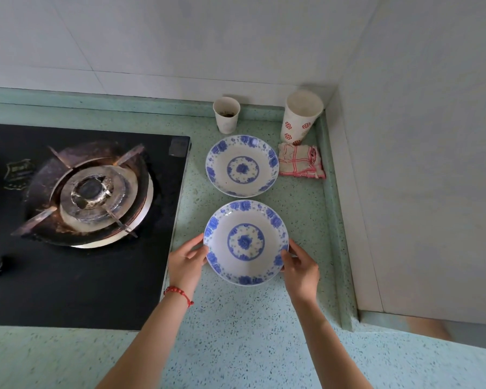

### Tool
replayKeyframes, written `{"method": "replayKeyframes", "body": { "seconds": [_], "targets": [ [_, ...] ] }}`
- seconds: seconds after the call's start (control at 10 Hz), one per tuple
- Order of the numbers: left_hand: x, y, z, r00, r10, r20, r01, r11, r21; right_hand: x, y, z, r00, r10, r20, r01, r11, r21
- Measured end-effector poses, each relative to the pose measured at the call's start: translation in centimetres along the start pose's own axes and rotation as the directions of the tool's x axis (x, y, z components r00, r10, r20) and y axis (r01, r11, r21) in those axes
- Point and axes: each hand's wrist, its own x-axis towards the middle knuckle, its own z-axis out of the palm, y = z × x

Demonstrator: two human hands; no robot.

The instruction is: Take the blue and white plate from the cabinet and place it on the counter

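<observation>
A blue and white plate (pixel 246 242) with a flower pattern sits low over the green speckled counter (pixel 230 332), right of the stove. My left hand (pixel 187 262) grips its left rim and my right hand (pixel 300 266) grips its right rim. Whether the plate rests on the counter or hovers just above it, I cannot tell. A second plate of the same pattern (pixel 242 166) lies flat on the counter just behind it, untouched. No cabinet is in view.
A black gas stove (pixel 79 220) with a rusty burner fills the left. Behind the plates stand a small paper cup (pixel 226 115) and a taller patterned cup (pixel 300 116). A folded red-checked cloth (pixel 300 161) lies by the right wall.
</observation>
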Motion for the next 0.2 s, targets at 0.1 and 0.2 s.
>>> {"method": "replayKeyframes", "body": {
  "seconds": [0.1,0.2],
  "targets": [
    [0.26,-0.32,-0.10,1.000,0.016,0.007,-0.016,1.000,-0.006,0.07,0.18,0.15,1.000,-0.006,-0.002,0.006,1.000,0.022],
    [-0.06,-0.04,0.05,1.000,0.016,-0.006,-0.016,0.999,0.036,-0.02,0.25,0.15,1.000,-0.024,0.006,0.024,1.000,0.013]
  ]
}}
